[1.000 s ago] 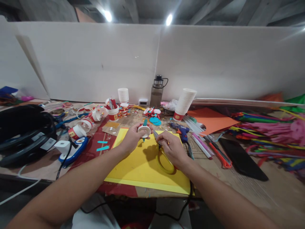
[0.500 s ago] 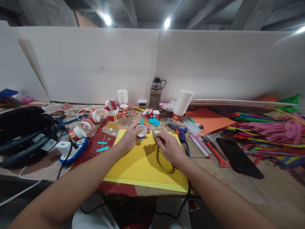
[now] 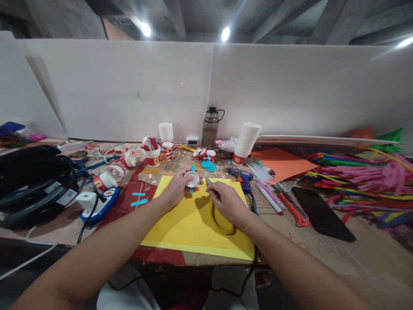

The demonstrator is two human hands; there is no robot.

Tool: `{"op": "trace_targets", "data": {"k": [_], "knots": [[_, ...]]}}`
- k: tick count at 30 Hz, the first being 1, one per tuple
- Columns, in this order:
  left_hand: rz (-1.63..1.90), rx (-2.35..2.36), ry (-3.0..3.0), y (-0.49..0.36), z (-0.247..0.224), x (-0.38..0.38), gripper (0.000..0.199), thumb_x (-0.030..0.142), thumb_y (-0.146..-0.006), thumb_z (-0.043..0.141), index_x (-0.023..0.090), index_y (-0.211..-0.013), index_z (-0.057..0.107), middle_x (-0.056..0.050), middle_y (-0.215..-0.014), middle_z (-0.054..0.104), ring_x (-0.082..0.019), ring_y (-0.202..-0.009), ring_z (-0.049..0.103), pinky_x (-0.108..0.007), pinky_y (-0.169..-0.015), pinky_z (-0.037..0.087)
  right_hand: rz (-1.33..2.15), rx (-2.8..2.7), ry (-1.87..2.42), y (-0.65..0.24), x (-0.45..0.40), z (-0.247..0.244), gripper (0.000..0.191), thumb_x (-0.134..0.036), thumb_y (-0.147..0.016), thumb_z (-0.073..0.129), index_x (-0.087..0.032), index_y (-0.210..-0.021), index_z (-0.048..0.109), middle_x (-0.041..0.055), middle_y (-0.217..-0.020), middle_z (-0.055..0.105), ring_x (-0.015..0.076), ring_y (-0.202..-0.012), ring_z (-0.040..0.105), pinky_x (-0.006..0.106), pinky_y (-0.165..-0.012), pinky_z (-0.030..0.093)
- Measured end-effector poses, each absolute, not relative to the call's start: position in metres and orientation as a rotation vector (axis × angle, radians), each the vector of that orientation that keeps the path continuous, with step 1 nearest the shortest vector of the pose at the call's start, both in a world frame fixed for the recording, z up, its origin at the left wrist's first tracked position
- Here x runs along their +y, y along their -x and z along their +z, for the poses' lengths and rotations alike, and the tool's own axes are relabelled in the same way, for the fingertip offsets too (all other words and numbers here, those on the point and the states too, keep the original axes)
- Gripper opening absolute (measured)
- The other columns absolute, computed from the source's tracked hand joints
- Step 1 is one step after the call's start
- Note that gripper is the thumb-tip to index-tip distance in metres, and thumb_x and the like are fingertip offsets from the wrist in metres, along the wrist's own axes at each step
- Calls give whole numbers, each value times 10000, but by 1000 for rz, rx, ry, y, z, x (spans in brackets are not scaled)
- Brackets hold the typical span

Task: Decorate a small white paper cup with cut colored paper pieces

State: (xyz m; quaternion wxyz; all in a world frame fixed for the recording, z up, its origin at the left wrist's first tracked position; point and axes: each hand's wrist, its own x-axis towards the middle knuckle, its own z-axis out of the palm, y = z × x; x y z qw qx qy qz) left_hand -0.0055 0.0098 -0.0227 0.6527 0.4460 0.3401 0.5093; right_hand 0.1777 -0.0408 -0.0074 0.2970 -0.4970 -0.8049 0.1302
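Between the fingers of my left hand (image 3: 176, 189) is the cut-down bottom of a paper cup (image 3: 192, 179), its round white side turned up toward me. A light blue strip (image 3: 193, 167) sticks out beyond it at the far side, and another blue end shows at the near side. My right hand (image 3: 229, 200) is closed around a pair of scissors (image 3: 222, 228); the yellow handle loop hangs below the palm and the metal tips point forward, a little right of the cup piece and apart from it. Both hands are above yellow sheets (image 3: 183, 228).
Two loose blue strips (image 3: 139, 202) lie left of the sheets, with blue discs (image 3: 208, 165) beyond them. A glue gun (image 3: 245, 181), a red cutter (image 3: 295, 211) and a phone (image 3: 324, 214) are on the right. Cup stacks (image 3: 247, 144) and a bottle (image 3: 210, 129) stand behind.
The cup piece has tilted slightly in my left hand. Both hands stay nearly in place, and the scissors' tips have barely moved.
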Motion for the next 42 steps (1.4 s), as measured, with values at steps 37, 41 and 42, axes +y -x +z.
{"op": "trace_targets", "data": {"k": [37, 41, 42], "knots": [[1097, 680, -1086, 6, -19, 4, 321, 257, -722, 683, 176, -1002, 550, -93, -981, 717, -210, -802, 712, -233, -529, 516, 329, -2314, 1372, -177, -44, -6, 147, -125, -855, 492, -168, -816, 627, 41, -780, 648, 143, -688, 542, 242, -627, 339], [1103, 654, -1095, 6, -19, 3, 325, 249, -719, 678, 176, -1010, 554, -91, -991, 711, -212, -812, 707, -233, -528, 510, 315, -2325, 1363, -178, -42, -9, 154, -123, -856, 494, -168, -830, 640, 54, -818, 669, 157, -739, 572, 247, -656, 358], [1109, 648, -1100, 6, -20, 3, 328, 256, -719, 681, 175, -1010, 553, -91, -997, 709, -212, -815, 706, -234, -531, 511, 316, -2328, 1359, -178, -42, -10, 154, -128, -861, 494, -169, -834, 640, 54, -821, 670, 158, -741, 575, 248, -659, 362]]}}
